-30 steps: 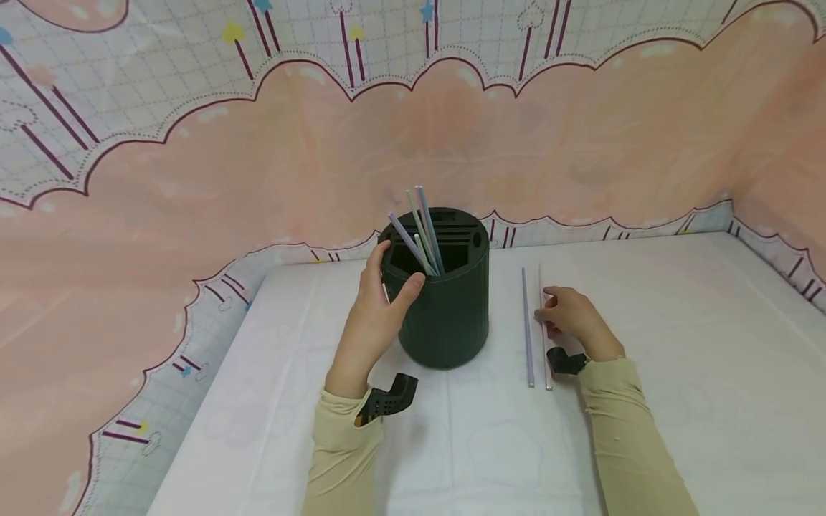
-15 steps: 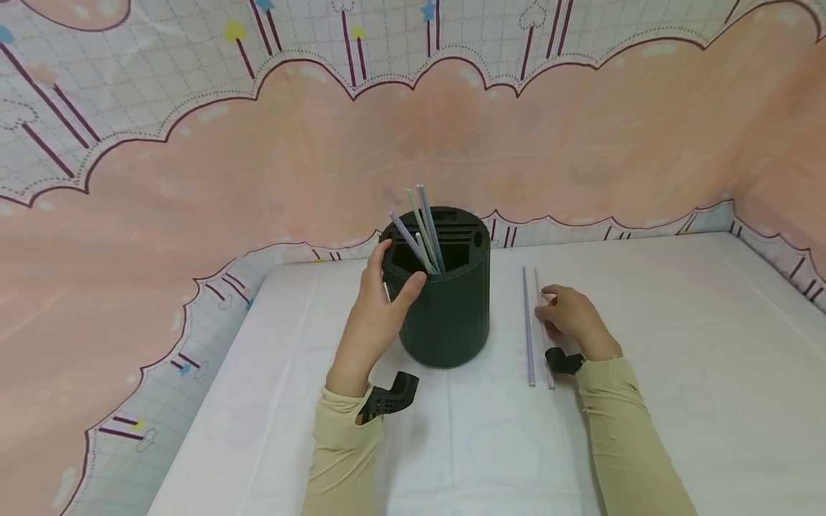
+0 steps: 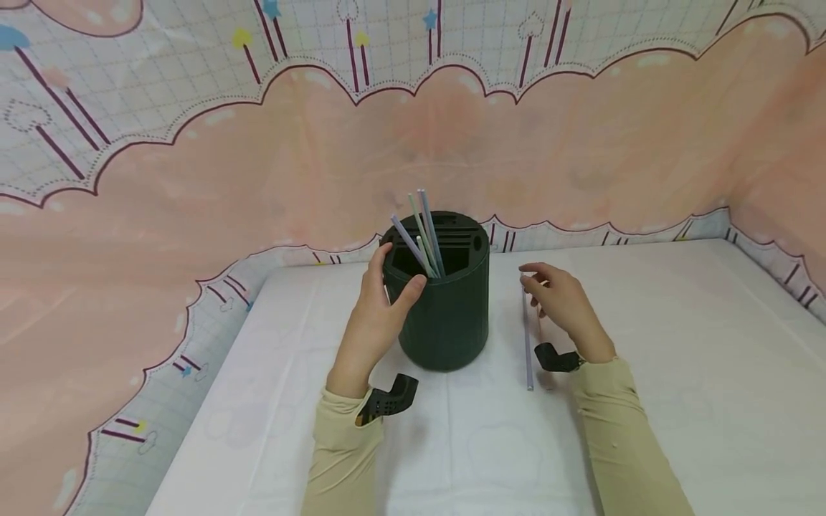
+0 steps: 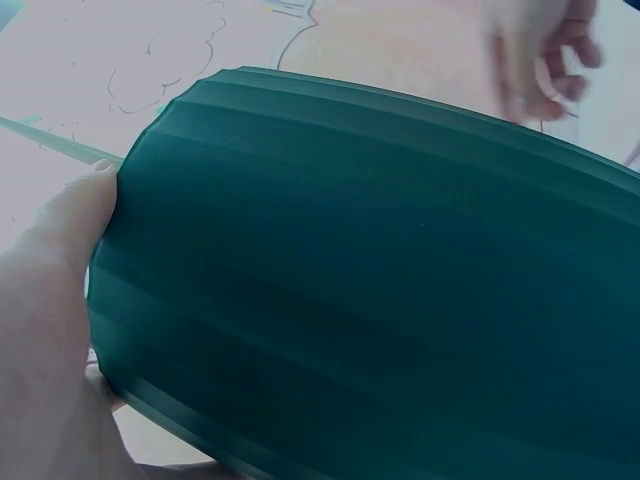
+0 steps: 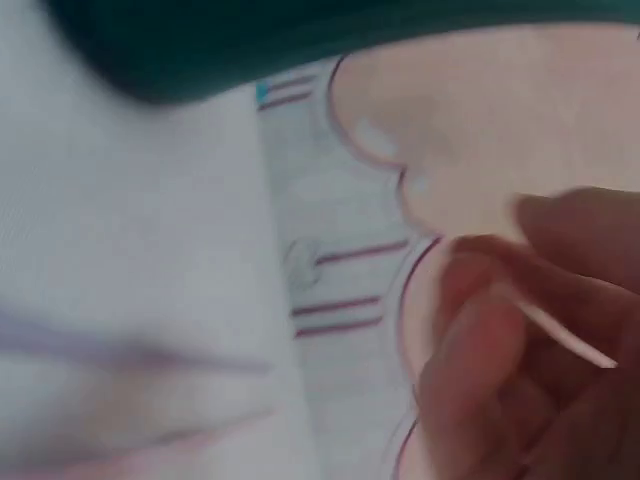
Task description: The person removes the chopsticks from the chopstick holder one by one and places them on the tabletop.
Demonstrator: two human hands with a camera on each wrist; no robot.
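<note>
A dark green round knife and utensil holder (image 3: pixel 445 322) stands upright, several pastel chopsticks (image 3: pixel 429 233) leaning in its large front opening. My left hand (image 3: pixel 371 322) grips its left side, thumb in front at the rim; the left wrist view shows this thumb (image 4: pixel 75 215) against the ribbed wall. Right of the holder, my right hand (image 3: pixel 564 301) is raised a little, pinching a pink chopstick (image 3: pixel 539 326) that slants down below the fingers. Its lower end is hidden behind the wrist camera. A purple chopstick (image 3: pixel 528 344) lies on the table just left of that hand.
A white cloth covers the table (image 3: pixel 477 444). Behind it hangs a peach patterned backdrop (image 3: pixel 310 165), which also runs along the left and right sides. Narrow slots and a round hole mark the holder's top (image 3: pixel 445 221). Each wrist carries a black camera (image 3: pixel 393 394).
My right hand has risen and moved slightly away and left, lifting the pink chopstick off the table. My left hand stays on the holder. The purple chopstick has not moved.
</note>
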